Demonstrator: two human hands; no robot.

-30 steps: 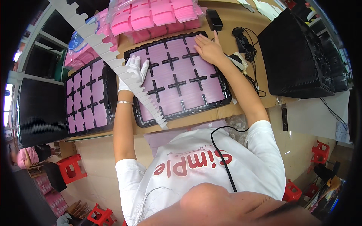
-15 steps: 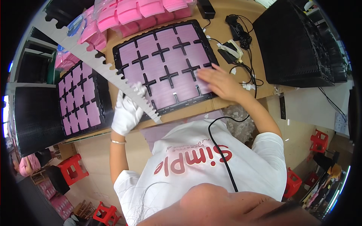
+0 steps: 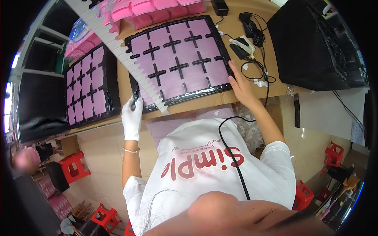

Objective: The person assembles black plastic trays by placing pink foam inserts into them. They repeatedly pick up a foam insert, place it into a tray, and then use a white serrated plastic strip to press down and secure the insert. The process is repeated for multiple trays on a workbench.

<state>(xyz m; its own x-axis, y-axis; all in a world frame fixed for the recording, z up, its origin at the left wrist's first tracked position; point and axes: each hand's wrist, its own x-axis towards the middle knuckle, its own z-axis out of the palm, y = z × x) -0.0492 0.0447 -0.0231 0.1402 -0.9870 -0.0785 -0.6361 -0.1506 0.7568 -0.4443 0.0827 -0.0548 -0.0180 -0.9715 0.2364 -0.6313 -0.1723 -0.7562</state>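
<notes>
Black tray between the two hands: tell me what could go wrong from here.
The black tray lies near the front edge of the table, so a pull could tip it off. If the left hand and right hand lift unevenly, the lilac contents might shift. Black cables beside the right hand might snag it.

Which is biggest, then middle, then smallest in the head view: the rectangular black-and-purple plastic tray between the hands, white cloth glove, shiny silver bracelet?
1. Black-and-purple tray
2. White glove
3. Silver bracelet
</notes>
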